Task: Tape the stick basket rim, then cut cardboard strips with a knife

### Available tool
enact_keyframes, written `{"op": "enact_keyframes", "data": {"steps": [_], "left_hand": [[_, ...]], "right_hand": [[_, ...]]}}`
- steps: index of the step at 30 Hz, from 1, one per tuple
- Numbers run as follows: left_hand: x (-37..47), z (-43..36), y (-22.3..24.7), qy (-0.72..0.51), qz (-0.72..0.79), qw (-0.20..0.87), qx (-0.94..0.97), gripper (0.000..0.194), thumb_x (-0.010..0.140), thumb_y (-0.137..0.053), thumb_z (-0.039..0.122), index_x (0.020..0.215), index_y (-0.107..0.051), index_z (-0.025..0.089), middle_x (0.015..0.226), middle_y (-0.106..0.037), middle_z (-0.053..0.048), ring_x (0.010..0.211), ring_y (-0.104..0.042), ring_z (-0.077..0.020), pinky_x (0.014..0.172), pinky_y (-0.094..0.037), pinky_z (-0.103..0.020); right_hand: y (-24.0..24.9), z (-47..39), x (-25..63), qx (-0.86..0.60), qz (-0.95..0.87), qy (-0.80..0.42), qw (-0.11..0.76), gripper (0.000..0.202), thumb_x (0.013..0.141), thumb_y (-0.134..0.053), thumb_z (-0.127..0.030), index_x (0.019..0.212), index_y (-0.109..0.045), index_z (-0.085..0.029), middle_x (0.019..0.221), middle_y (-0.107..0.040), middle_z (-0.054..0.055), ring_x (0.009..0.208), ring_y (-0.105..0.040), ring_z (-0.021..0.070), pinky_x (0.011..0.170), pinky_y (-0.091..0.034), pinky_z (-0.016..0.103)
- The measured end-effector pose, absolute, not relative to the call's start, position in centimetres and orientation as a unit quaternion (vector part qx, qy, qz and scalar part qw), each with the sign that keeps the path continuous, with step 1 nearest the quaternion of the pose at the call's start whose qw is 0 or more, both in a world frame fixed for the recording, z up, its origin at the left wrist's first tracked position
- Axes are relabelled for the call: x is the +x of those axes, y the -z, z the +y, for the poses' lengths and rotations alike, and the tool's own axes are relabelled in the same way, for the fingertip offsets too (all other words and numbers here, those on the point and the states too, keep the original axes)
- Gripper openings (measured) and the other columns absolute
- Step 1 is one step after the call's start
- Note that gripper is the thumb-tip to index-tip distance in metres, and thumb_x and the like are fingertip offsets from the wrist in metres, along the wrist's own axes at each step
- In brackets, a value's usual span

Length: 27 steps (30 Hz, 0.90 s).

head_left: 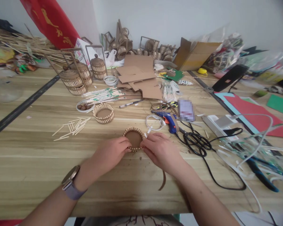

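Left hand (pixel 113 152): ours is palm down, fingers bent inward, tips pinched.
Right hand (pixel 162 152): ours is palm down too, fingers curled, near the other but apart.
Forearms (pixel 202 194): we angle both forward and inward from either side.

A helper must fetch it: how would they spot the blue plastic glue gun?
On the pale wooden table, find the brown cardboard sheets. Between them and the right hand lies the glue gun. Its blue body and orange trigger set it apart from the coiled black cable and thin white ring beside it.
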<state>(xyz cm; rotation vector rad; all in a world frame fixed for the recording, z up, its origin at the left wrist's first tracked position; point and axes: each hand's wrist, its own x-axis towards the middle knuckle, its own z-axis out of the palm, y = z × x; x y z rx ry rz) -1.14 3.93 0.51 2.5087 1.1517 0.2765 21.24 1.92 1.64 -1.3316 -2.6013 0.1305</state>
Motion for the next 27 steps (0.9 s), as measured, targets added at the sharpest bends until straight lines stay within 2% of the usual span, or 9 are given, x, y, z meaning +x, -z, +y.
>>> {"op": "enact_keyframes", "data": {"steps": [2,4,8,12,15,20,27], "left_hand": [[-0.8,3.6,-0.4,-0.116,0.415,0.167,0.887,0.026,0.095,-0.051,0.013,0.114,-0.067,0.018,0.118,-0.071,-0.009,0.095,-0.07,-0.024,0.081,-0.056,-0.035],[-0.5,3.3,-0.2,-0.13,0.407,0.169,0.888,0.026,0.095,-0.052,0.013,0.116,-0.066,0.018,0.118,-0.07,-0.009,0.095,-0.07,-0.0227,0.083,-0.056,-0.034],[0.1,2.6,0.3,-0.136,0.397,0.2,0.885,0.025,0.096,-0.048,0.011,0.107,-0.068,0.019,0.104,-0.072,-0.007,0.091,-0.07,-0.0197,0.083,-0.056,-0.031],[0.5,2.1,0.4,-0.121,0.426,0.205,0.873,0.025,0.096,-0.046,0.01,0.102,-0.068,0.018,0.098,-0.071,-0.007,0.09,-0.069,-0.0208,0.082,-0.055,-0.032],[0.6,2.1,0.0,-0.099,0.444,0.204,0.867,0.024,0.095,-0.046,0.009,0.095,-0.069,0.018,0.095,-0.071,-0.006,0.087,-0.069,-0.0218,0.077,-0.054,-0.032],[0.2,2.8,-0.6,-0.104,0.455,0.19,0.864,0.024,0.095,-0.048,0.009,0.09,-0.07,0.017,0.096,-0.072,-0.007,0.087,-0.069,-0.0217,0.077,-0.053,-0.031],[-0.4,3.3,-0.4,-0.134,0.435,0.197,0.868,0.021,0.096,-0.052,0.012,0.088,-0.07,0.018,0.094,-0.073,-0.005,0.084,-0.068,-0.0188,0.074,-0.05,-0.026]], "right_hand": [[-1.4,1.8,21.1,-0.447,-0.886,-0.047,0.114,0.016,0.097,-0.051,-0.019,0.09,-0.066,-0.02,0.083,-0.066,0.004,0.083,-0.061,0.0195,0.084,-0.041,0.033],[-1.2,1.7,20.8,-0.443,-0.887,-0.051,0.117,0.016,0.096,-0.052,-0.019,0.089,-0.065,-0.019,0.084,-0.066,0.004,0.083,-0.061,0.0194,0.084,-0.041,0.033],[-0.8,1.5,20.3,-0.444,-0.885,-0.057,0.129,0.015,0.096,-0.053,-0.02,0.086,-0.064,-0.018,0.081,-0.066,0.004,0.08,-0.061,0.0199,0.082,-0.041,0.033],[-0.7,1.4,20.0,-0.449,-0.878,-0.071,0.151,0.006,0.092,-0.059,-0.017,0.086,-0.061,-0.019,0.079,-0.066,0.002,0.076,-0.06,0.019,0.079,-0.041,0.032],[-1.1,1.4,20.2,-0.461,-0.869,-0.086,0.159,0.01,0.088,-0.066,-0.018,0.086,-0.057,-0.02,0.077,-0.065,0.0,0.074,-0.06,0.0185,0.074,-0.039,0.031],[-2.0,1.8,21.3,-0.491,-0.86,-0.076,0.117,0.02,0.082,-0.075,-0.024,0.086,-0.055,-0.021,0.082,-0.066,0.001,0.079,-0.063,0.0214,0.072,-0.039,0.031],[-2.9,2.4,23.1,-0.51,-0.846,-0.122,0.095,0.011,0.085,-0.07,-0.021,0.081,-0.06,-0.021,0.078,-0.067,0.0,0.078,-0.063,0.0194,0.073,-0.039,0.03]]}}
